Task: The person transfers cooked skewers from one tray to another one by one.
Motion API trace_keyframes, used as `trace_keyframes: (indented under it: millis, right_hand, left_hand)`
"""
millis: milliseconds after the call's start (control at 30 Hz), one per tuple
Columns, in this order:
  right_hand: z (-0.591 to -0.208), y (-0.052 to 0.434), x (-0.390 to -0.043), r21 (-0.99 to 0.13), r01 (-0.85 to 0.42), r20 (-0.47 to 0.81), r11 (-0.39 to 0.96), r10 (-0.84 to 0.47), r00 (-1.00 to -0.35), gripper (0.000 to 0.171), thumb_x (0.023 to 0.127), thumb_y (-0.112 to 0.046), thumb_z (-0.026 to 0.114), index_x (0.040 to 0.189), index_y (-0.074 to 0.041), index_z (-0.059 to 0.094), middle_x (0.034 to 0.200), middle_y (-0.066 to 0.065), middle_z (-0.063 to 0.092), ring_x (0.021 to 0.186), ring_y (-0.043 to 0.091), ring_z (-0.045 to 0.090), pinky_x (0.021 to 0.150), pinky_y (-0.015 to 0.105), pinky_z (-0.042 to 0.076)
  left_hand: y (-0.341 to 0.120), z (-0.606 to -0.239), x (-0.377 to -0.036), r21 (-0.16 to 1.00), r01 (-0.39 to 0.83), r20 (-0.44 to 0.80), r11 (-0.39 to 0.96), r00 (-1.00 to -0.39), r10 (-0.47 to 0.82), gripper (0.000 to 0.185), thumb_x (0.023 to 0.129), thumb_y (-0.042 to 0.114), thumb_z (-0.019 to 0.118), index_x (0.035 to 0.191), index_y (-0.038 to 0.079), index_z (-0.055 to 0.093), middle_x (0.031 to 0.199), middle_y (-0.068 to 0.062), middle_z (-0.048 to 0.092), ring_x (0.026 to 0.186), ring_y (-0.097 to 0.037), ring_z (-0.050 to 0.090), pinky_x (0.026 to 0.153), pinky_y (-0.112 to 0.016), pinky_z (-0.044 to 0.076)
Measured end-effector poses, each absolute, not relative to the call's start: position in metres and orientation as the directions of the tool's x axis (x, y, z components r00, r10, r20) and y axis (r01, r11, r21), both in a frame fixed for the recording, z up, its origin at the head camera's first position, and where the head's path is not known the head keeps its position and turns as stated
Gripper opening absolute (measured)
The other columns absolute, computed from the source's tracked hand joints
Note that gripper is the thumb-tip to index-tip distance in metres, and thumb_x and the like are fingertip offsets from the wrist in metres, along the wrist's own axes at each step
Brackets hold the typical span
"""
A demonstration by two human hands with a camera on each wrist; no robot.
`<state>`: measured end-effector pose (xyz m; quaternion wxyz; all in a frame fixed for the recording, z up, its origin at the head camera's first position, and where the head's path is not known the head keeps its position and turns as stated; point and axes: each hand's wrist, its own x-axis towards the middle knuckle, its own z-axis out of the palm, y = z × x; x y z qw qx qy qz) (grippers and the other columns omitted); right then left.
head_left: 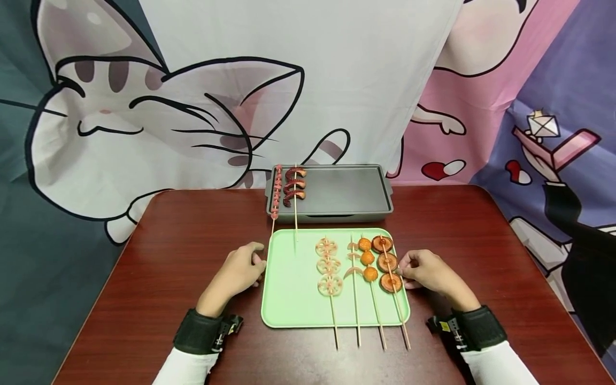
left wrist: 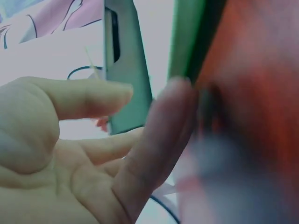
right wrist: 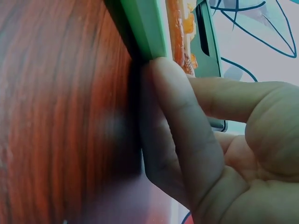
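Note:
A light green tray (head_left: pixel 293 289) lies on the dark red table (head_left: pixel 168 256) in front of me. It carries a lotus-root skewer (head_left: pixel 329 270), a skewer of pale curved pieces (head_left: pixel 354 267), an orange-ball skewer (head_left: pixel 368 259) and a mushroom-slice skewer (head_left: pixel 387 263). My left hand (head_left: pixel 250 262) rests on the table, its relaxed fingers (left wrist: pixel 163 135) touching the tray's (left wrist: pixel 184 37) left rim. My right hand (head_left: pixel 414 267) touches the right rim (right wrist: pixel 145 28) with its fingers (right wrist: pixel 177 121), beside the mushroom skewer. Neither hand holds anything.
Behind the green tray stands a dark grey baking pan (head_left: pixel 346 190) with a small-sausage skewer (head_left: pixel 276 195) and a skewer of curved red pieces (head_left: pixel 294 187) at its left end. The skewer sticks overhang the green tray's near edge. A cartoon cloth hangs behind the table.

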<state>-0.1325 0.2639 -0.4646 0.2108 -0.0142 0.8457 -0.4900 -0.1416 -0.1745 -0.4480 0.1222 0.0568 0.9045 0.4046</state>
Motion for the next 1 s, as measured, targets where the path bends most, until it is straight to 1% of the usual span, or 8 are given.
trace_keyframes:
  millis: [133, 233, 300, 400, 567, 700, 833, 1000]
  right_hand:
    - [-0.464, 0.265, -0.132, -0.832, 0.182, -0.338, 0.524, -0.220, -0.915, 0.009, 0.097, -0.001, 0.066, 0.094, 0.008, 0.064, 0.081, 0.007, 0.065, 0.070, 0.014, 0.066, 0.062, 0.028, 0.064]
    - [-0.464, 0.265, -0.132, -0.828, 0.182, -0.337, 0.530, -0.213, -0.917, 0.009, 0.097, -0.001, 0.066, 0.095, 0.007, 0.064, 0.081, 0.008, 0.065, 0.070, 0.014, 0.066, 0.061, 0.028, 0.064]
    - [-0.464, 0.265, -0.132, -0.827, 0.185, -0.341, 0.532, -0.211, -0.916, 0.009, 0.097, -0.002, 0.067, 0.095, 0.007, 0.064, 0.081, 0.008, 0.065, 0.070, 0.014, 0.066, 0.062, 0.028, 0.064]
    - [-0.464, 0.264, -0.132, -0.824, 0.187, -0.345, 0.534, -0.212, -0.914, 0.010, 0.097, -0.002, 0.067, 0.094, 0.007, 0.064, 0.081, 0.008, 0.065, 0.070, 0.014, 0.066, 0.061, 0.028, 0.064]
    - [-0.465, 0.263, -0.133, -0.828, 0.192, -0.350, 0.526, -0.219, -0.911, 0.010, 0.097, -0.002, 0.067, 0.095, 0.007, 0.064, 0.080, 0.008, 0.066, 0.069, 0.014, 0.067, 0.061, 0.028, 0.064]
    - [-0.466, 0.263, -0.134, -0.836, 0.197, -0.352, 0.513, -0.225, -0.908, 0.009, 0.097, 0.000, 0.066, 0.095, 0.009, 0.064, 0.080, 0.008, 0.066, 0.068, 0.014, 0.066, 0.061, 0.028, 0.063]
    - [-0.466, 0.264, -0.134, -0.837, 0.197, -0.353, 0.510, -0.228, -0.908, 0.010, 0.097, 0.000, 0.066, 0.095, 0.009, 0.064, 0.080, 0.008, 0.065, 0.069, 0.014, 0.066, 0.061, 0.028, 0.064]
    - [-0.466, 0.265, -0.133, -0.837, 0.192, -0.348, 0.513, -0.227, -0.909, 0.010, 0.096, -0.001, 0.067, 0.094, 0.008, 0.064, 0.080, 0.008, 0.064, 0.070, 0.013, 0.066, 0.062, 0.028, 0.064]
  left_hand:
    - [-0.177, -0.435, -0.145, 0.721, 0.097, -0.006, 0.686, -0.989, 0.147, 0.035, 0.101, 0.008, 0.057, 0.133, -0.005, 0.062, 0.092, -0.009, 0.068, 0.072, -0.017, 0.061, 0.068, -0.030, 0.050]
    - [-0.175, -0.425, -0.148, 0.735, 0.140, 0.094, 0.664, -0.990, 0.105, 0.029, 0.102, 0.012, 0.059, 0.127, 0.000, 0.068, 0.097, -0.010, 0.072, 0.081, -0.018, 0.065, 0.070, -0.029, 0.052]
    - [-0.173, -0.417, -0.150, 0.748, 0.161, 0.140, 0.644, -0.987, 0.083, 0.026, 0.103, 0.014, 0.061, 0.124, 0.003, 0.070, 0.095, -0.012, 0.074, 0.082, -0.019, 0.068, 0.067, -0.028, 0.054]
    - [-0.169, -0.408, -0.154, 0.769, 0.185, 0.177, 0.611, -0.981, 0.074, 0.025, 0.103, 0.016, 0.062, 0.123, 0.004, 0.071, 0.093, -0.013, 0.076, 0.078, -0.019, 0.071, 0.064, -0.027, 0.054]
    - [-0.160, -0.395, -0.164, 0.803, 0.223, 0.203, 0.553, -0.974, 0.098, 0.026, 0.104, 0.017, 0.062, 0.122, 0.000, 0.071, 0.098, -0.014, 0.076, 0.079, -0.020, 0.075, 0.069, -0.026, 0.062]
    - [-0.150, -0.389, -0.174, 0.825, 0.228, 0.193, 0.517, -0.974, 0.120, 0.027, 0.103, 0.019, 0.063, 0.120, 0.000, 0.072, 0.099, -0.018, 0.076, 0.079, -0.022, 0.076, 0.068, -0.026, 0.064]
    - [-0.140, -0.386, -0.182, 0.828, 0.195, 0.136, 0.526, -0.979, 0.149, 0.028, 0.103, 0.023, 0.064, 0.119, 0.002, 0.073, 0.096, -0.016, 0.077, 0.078, -0.022, 0.077, 0.067, -0.029, 0.064]
    - [-0.126, -0.384, -0.190, 0.797, 0.130, 0.028, 0.590, -0.983, 0.179, 0.028, 0.102, 0.026, 0.066, 0.115, 0.003, 0.076, 0.091, -0.015, 0.078, 0.073, -0.018, 0.076, 0.068, -0.032, 0.064]
